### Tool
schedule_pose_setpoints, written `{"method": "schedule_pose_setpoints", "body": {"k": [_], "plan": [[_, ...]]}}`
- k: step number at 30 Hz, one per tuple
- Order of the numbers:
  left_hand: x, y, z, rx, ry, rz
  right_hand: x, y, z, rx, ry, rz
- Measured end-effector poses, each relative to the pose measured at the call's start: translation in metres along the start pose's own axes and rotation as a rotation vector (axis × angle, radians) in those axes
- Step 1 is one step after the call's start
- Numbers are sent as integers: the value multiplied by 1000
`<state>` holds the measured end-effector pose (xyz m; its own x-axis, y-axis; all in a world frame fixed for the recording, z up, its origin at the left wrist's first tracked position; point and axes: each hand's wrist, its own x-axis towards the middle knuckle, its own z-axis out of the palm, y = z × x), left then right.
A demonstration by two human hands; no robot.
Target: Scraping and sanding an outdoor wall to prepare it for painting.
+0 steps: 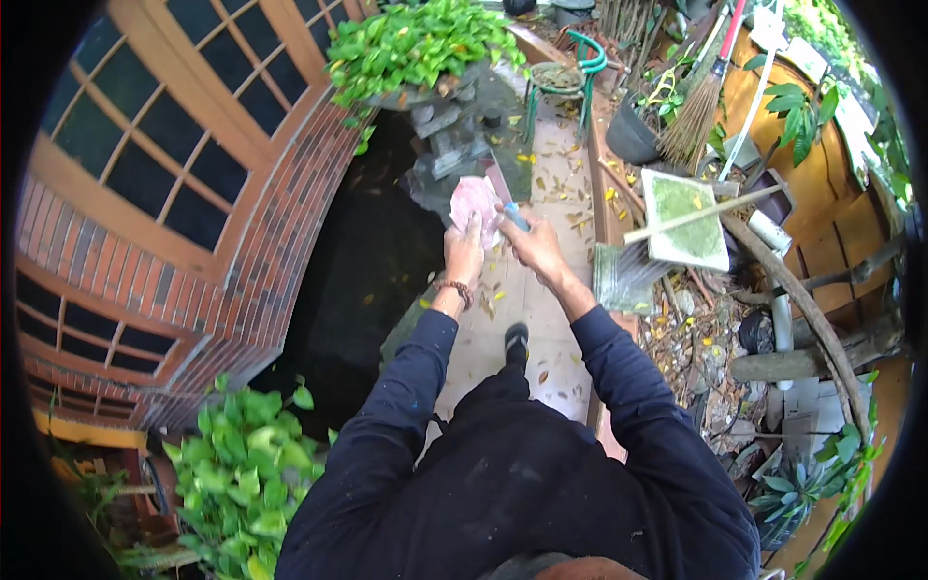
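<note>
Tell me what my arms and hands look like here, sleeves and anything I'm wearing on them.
Your left sleeve and right sleeve are long, dark navy, and end short of the wrists. Your left hand is gloveless, with a reddish-brown beaded bracelet at the wrist. Your right hand is gloveless too.

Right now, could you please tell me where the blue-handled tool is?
In the head view, above centre, the right hand holds the blue-handled tool beside the pink item in the left hand.
</note>
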<state>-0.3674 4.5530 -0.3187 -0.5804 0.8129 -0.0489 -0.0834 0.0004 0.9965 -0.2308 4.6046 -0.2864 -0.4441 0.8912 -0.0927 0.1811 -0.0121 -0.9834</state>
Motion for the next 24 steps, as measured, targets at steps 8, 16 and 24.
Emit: {"method": "schedule_pose_setpoints", "body": {"k": [8,16,24], "plan": [[172,-30,139,-62,-127,2,156,0,-106,177,183,152],[290,67,227,-578,-197,-145,290,26,-190,441,320,133],[337,299,304,-922,-1549,50,419,45,-238,540,286,328]]}}
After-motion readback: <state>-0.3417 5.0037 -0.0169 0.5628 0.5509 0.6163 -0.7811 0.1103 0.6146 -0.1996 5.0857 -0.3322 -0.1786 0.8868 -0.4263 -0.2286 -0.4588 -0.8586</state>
